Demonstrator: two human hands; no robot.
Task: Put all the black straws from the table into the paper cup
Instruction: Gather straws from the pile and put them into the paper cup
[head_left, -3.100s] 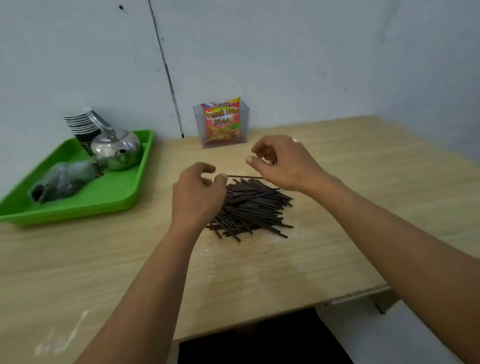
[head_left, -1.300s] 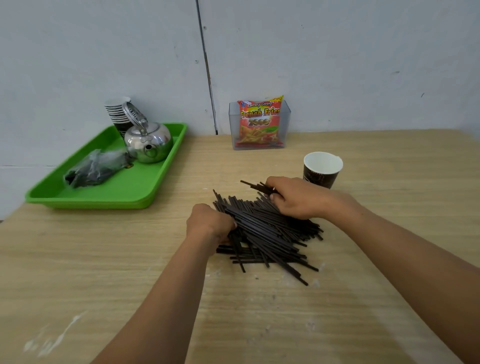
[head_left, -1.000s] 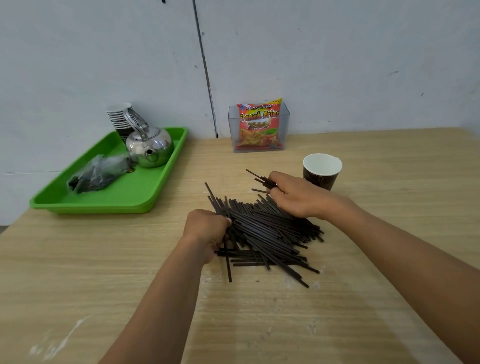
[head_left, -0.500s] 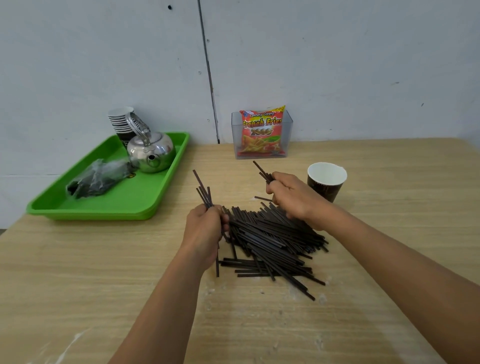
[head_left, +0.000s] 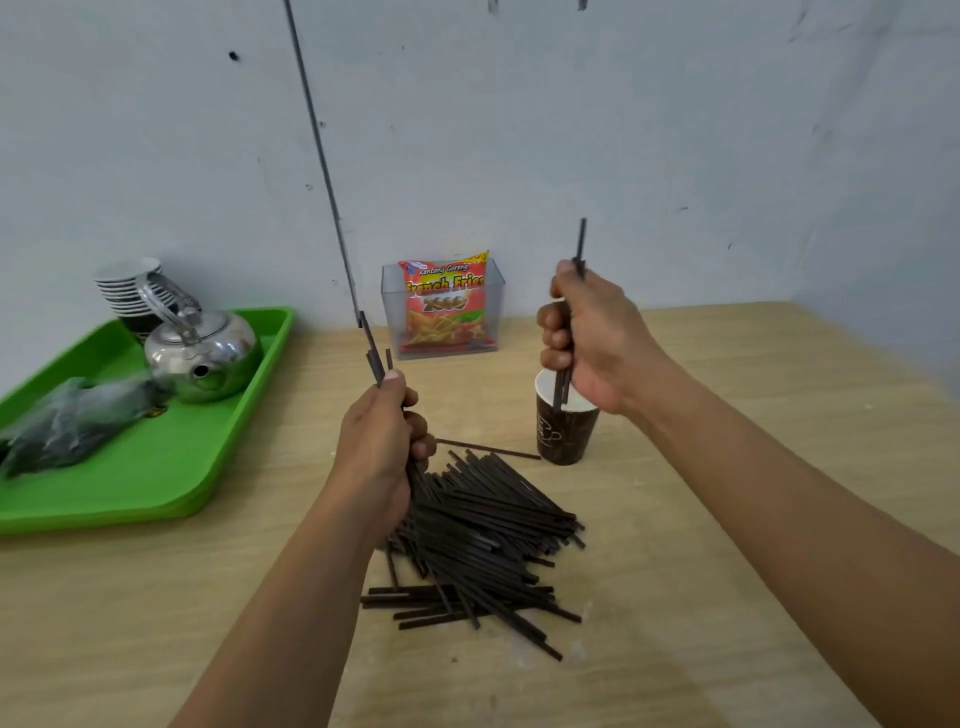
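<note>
A heap of black straws (head_left: 483, 540) lies on the wooden table (head_left: 727, 545) in front of me. My left hand (head_left: 376, 447) is shut on a small bunch of straws held upright over the heap's left end, their tips sticking out above my thumb. My right hand (head_left: 592, 338) is shut on a few straws held upright, their lower ends inside the mouth of the brown paper cup (head_left: 563, 434). The cup stands just behind the heap on the right. One loose straw (head_left: 488, 449) lies flat between my left hand and the cup.
A green tray (head_left: 156, 467) at the left holds a steel kettle (head_left: 205, 353), stacked paper cups (head_left: 130, 291) and a plastic-wrapped bundle (head_left: 72, 421). A clear box with a French fries snack bag (head_left: 444, 306) stands against the back wall.
Both hands have lifted from the heap with straws in them. My right hand rose and swung right over the cup, turning its straws upright into the cup's mouth. My left hand's bunch now stands upright.
</note>
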